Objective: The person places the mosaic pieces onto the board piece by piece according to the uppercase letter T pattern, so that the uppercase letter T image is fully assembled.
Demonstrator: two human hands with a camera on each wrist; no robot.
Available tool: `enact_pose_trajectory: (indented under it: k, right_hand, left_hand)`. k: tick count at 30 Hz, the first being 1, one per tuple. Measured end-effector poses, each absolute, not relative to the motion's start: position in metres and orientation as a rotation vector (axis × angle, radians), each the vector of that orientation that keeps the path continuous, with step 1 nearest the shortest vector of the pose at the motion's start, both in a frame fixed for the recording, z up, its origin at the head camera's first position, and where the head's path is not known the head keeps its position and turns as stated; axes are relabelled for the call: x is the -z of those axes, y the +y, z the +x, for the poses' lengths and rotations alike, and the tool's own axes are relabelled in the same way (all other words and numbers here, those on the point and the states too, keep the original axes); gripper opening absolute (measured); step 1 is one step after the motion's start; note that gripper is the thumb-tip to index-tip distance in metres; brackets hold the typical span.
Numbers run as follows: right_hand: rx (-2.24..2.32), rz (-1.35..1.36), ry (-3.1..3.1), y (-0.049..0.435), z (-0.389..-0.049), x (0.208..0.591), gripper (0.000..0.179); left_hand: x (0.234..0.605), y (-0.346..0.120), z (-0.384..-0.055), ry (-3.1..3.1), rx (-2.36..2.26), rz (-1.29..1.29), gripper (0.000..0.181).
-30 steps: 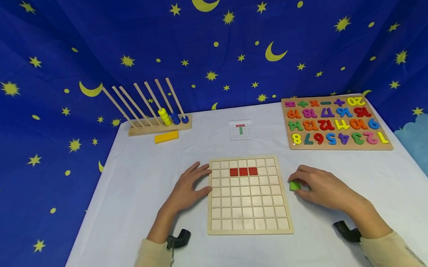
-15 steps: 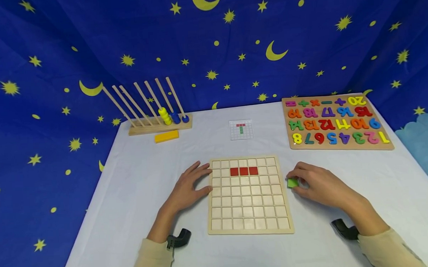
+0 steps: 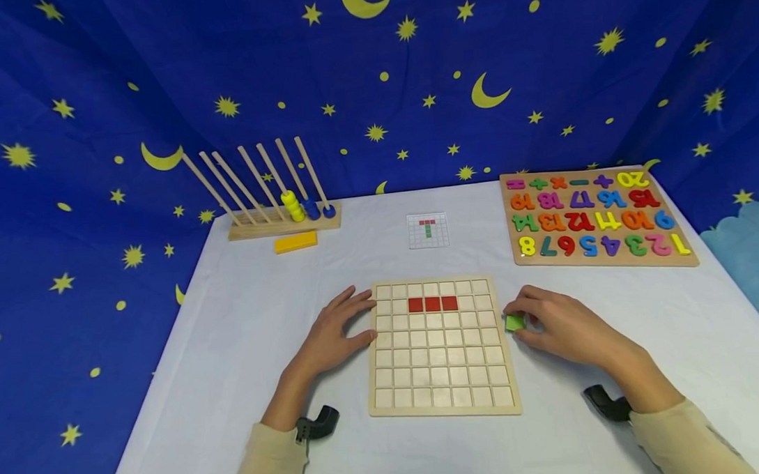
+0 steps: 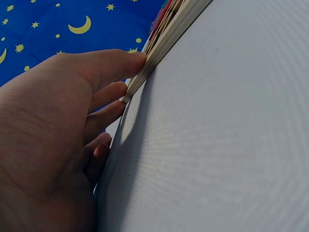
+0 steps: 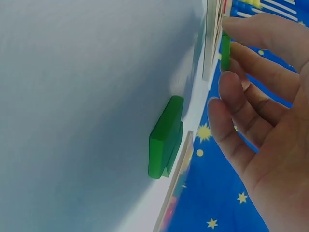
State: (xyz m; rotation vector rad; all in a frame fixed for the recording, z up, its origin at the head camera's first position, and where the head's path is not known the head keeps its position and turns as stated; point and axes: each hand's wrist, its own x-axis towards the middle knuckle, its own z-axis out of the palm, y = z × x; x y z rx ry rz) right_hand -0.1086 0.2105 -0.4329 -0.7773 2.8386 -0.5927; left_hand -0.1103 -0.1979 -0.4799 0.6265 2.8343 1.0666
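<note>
A square wooden grid board [image 3: 446, 357] lies mid-table, with a row of three red tiles [image 3: 432, 304] in its second row from the far side. My left hand [image 3: 329, 336] rests at its left edge, fingers extended and thumb on the rim; the left wrist view shows the fingertips against the board's side [image 4: 166, 46]. Just off the right edge, my right hand [image 3: 565, 328] pinches a green square tile [image 3: 514, 323] between thumb and fingers. The right wrist view also shows more green tiles [image 5: 164, 137] on the table below this hand, hidden in the head view.
A small card [image 3: 427, 230] with a red-and-green T on a grid lies beyond the board. Back left stands a peg abacus [image 3: 254, 231] with a yellow block [image 3: 295, 242] before it. A number puzzle [image 3: 606, 258] sits back right, and a starry blue curtain [image 3: 323, 50] hangs behind.
My right hand has moved slightly left and away from me with the green tile, closer to the board's right edge. The left hand and the red tiles have stayed put.
</note>
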Motion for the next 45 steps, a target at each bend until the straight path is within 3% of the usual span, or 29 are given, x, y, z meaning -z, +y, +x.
enact_pose_trajectory:
  k: [45]
  right_hand:
    - [0.612,-0.879,2.816,0.19,-0.115,0.434,0.029]
  left_hand:
    - [0.478,-0.197,-0.11,2.839,-1.058,0.645,0.053]
